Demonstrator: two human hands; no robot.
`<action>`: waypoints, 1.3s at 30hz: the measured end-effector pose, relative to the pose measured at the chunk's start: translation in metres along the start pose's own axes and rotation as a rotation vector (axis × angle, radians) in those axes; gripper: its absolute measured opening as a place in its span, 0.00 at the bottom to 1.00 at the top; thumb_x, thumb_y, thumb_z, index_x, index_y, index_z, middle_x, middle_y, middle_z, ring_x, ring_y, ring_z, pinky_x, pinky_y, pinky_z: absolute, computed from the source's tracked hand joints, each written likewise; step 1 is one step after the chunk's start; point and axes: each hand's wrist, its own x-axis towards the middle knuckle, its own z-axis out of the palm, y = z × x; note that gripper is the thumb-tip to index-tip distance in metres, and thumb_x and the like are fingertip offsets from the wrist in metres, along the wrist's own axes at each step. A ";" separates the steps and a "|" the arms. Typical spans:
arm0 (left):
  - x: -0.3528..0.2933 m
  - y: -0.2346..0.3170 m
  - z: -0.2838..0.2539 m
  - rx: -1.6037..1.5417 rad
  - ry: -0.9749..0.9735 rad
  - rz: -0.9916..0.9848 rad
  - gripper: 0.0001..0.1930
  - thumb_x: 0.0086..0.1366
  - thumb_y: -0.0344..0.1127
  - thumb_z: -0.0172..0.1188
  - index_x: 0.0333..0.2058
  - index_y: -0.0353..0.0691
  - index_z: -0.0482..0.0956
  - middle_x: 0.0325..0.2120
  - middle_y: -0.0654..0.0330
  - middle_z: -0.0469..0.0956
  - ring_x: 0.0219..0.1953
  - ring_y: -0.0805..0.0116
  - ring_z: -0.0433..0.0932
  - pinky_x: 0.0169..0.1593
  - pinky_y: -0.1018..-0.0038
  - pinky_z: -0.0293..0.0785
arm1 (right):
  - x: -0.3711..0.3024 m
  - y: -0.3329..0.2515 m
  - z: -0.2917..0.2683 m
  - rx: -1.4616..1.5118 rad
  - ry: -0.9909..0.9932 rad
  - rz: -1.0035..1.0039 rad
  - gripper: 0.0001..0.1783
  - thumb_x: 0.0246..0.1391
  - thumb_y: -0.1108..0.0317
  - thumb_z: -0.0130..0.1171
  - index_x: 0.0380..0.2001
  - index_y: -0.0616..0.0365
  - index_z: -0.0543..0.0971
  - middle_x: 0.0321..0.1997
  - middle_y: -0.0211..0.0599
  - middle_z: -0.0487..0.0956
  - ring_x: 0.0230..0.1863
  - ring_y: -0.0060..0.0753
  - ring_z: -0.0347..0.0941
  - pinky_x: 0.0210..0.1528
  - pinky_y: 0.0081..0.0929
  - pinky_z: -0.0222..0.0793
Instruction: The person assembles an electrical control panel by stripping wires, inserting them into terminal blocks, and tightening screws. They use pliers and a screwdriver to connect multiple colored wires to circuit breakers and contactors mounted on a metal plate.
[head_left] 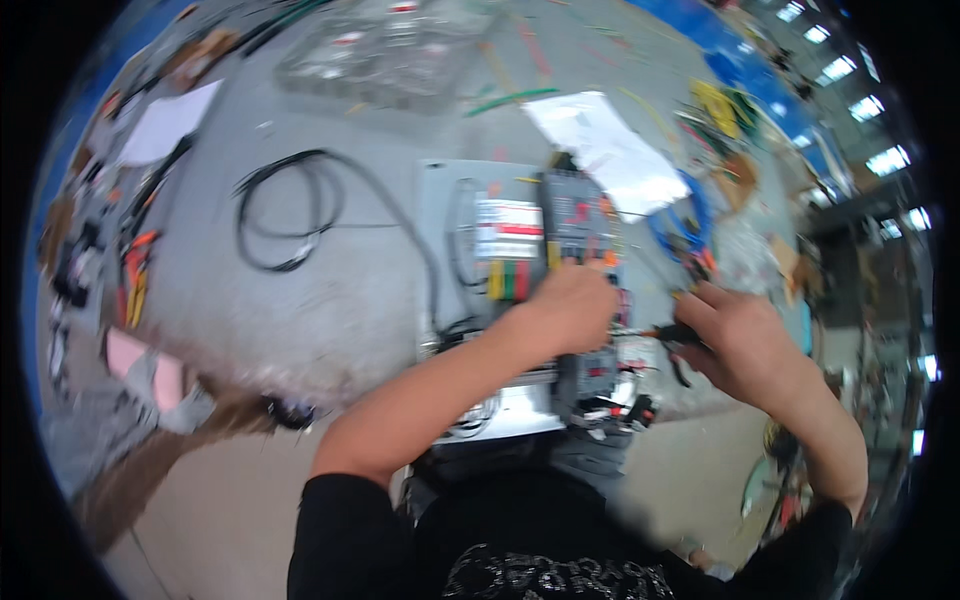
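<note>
A long dark grey electrical unit (577, 215) with small orange and red parts along its right side is fixed on a pale metal plate (437, 210). My left hand (578, 303) lies over the middle of this unit, its fingers bent down at the right edge. Whatever those fingers pinch is hidden. In my right hand (745, 345), just right of the unit, is a screwdriver (680, 336) with a dark handle. Its thin shaft points left at the unit's edge near my left fingers; blur hides whether the tip touches.
Red, green and yellow terminal blocks (509, 281) sit left of the unit. A coiled black cable (290, 210) lies on the grey table (330, 320). White paper (610, 150), a clear plastic box (385, 55), blue wire (672, 228) and orange-handled tools (138, 280) lie around.
</note>
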 end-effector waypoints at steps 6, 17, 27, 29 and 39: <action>0.006 0.008 -0.010 -0.057 -0.076 0.069 0.07 0.53 0.26 0.62 0.30 0.36 0.88 0.31 0.53 0.83 0.47 0.54 0.79 0.47 0.57 0.72 | -0.009 -0.007 -0.002 0.057 0.007 0.143 0.22 0.60 0.51 0.71 0.41 0.57 0.77 0.30 0.43 0.80 0.32 0.55 0.82 0.34 0.49 0.76; 0.003 0.006 -0.007 -0.041 -0.070 0.066 0.07 0.54 0.27 0.61 0.29 0.38 0.88 0.29 0.55 0.83 0.48 0.55 0.79 0.48 0.58 0.72 | -0.010 -0.008 0.011 0.053 0.111 0.069 0.18 0.60 0.55 0.72 0.37 0.55 0.77 0.27 0.39 0.78 0.31 0.51 0.81 0.31 0.48 0.74; 0.002 0.002 -0.006 -0.063 -0.046 0.075 0.07 0.56 0.27 0.60 0.30 0.38 0.88 0.31 0.54 0.84 0.48 0.54 0.79 0.50 0.57 0.73 | -0.007 -0.005 0.004 0.053 0.063 0.080 0.21 0.60 0.52 0.72 0.39 0.57 0.77 0.27 0.40 0.79 0.32 0.54 0.81 0.33 0.49 0.75; 0.005 0.003 -0.005 -0.052 -0.047 0.077 0.08 0.56 0.27 0.60 0.30 0.37 0.88 0.31 0.54 0.83 0.48 0.54 0.79 0.50 0.57 0.73 | -0.010 0.001 0.009 0.013 0.071 0.029 0.21 0.59 0.54 0.72 0.42 0.57 0.76 0.29 0.41 0.79 0.33 0.55 0.82 0.34 0.49 0.75; 0.004 0.002 -0.003 -0.048 -0.022 0.082 0.07 0.55 0.27 0.60 0.28 0.36 0.87 0.30 0.53 0.83 0.47 0.53 0.80 0.49 0.55 0.74 | -0.011 0.003 0.009 0.045 0.051 0.028 0.19 0.60 0.56 0.71 0.42 0.57 0.75 0.29 0.42 0.81 0.34 0.56 0.82 0.35 0.49 0.76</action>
